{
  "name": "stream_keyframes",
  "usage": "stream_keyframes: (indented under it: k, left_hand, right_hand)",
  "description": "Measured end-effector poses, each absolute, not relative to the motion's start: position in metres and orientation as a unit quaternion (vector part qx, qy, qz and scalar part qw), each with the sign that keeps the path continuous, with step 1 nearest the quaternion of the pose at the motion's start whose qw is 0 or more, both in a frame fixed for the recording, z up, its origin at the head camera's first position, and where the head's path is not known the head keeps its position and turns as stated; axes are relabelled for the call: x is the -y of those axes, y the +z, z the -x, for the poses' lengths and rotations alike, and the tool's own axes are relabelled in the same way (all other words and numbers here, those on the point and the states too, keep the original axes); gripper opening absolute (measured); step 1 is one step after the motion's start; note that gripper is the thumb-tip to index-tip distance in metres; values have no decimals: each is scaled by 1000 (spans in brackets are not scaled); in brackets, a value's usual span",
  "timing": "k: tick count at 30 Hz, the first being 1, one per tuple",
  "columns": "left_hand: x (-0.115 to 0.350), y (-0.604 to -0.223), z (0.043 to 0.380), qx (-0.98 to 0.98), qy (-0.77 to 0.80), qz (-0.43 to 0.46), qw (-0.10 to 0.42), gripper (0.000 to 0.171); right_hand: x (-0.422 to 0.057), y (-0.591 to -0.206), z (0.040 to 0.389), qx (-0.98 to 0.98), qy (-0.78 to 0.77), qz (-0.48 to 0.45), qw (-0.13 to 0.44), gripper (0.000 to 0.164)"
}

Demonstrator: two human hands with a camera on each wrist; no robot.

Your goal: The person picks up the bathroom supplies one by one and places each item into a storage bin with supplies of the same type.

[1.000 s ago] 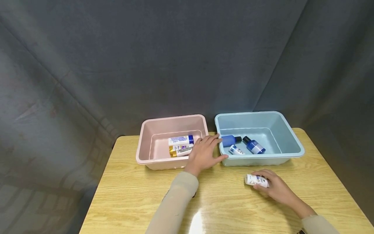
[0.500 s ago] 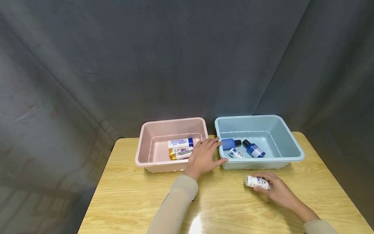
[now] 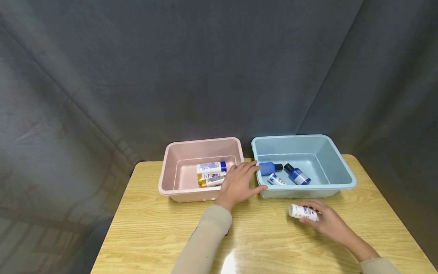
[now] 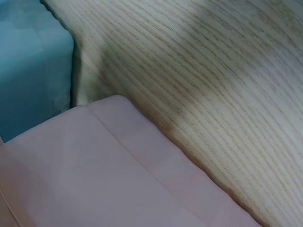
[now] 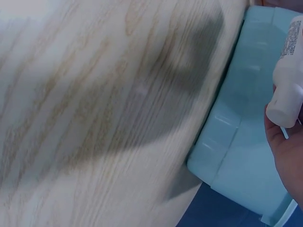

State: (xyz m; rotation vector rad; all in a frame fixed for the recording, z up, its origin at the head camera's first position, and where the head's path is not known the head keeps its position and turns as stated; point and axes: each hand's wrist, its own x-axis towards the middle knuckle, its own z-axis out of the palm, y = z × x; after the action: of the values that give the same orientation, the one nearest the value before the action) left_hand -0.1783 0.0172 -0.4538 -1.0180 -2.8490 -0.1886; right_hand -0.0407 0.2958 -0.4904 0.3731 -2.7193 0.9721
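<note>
My right hand [image 3: 328, 222] grips a small white bottle [image 3: 303, 213] with dark print, fingers over the top and thumb below. It is held just in front of the blue bin [image 3: 308, 192]. The right wrist view catches the same white bottle [image 5: 288, 78] at its right edge, beside the bin's blue wall. My left hand [image 3: 238, 185] lies across the near right corner of the pink bin [image 3: 195, 195]. Its fingers and thumb are spread, their tips at the blue bin's left rim. In the left wrist view only the two bins' outer walls and the table appear.
Inside the pink bin are a white tube with a blue cap [image 3: 209, 168] and gold-capped tubes [image 3: 213, 180]. The blue bin holds a blue bottle [image 3: 267, 168], a dark-blue bottle [image 3: 299, 176] and a small white-and-blue bottle [image 3: 275, 179]. A dark curtain [image 3: 219, 76] hangs behind the table.
My right hand has shifted slightly to the right with the white bottle, which has turned a little in its grip. The left hand keeps its place at the bins.
</note>
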Motion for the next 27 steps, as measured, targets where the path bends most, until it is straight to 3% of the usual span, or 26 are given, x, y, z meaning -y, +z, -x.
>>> stream_keyframes:
  k: [22,27]
  left_hand:
    - [-16,-453,179,935,-68,340,70,75]
    - [-16,-454,178,935,-65,341,68,78]
  right_hand:
    - [-301,-451,41,943,319,-87,29,39]
    - [-302,-440,43,946,307,-98,32,38]
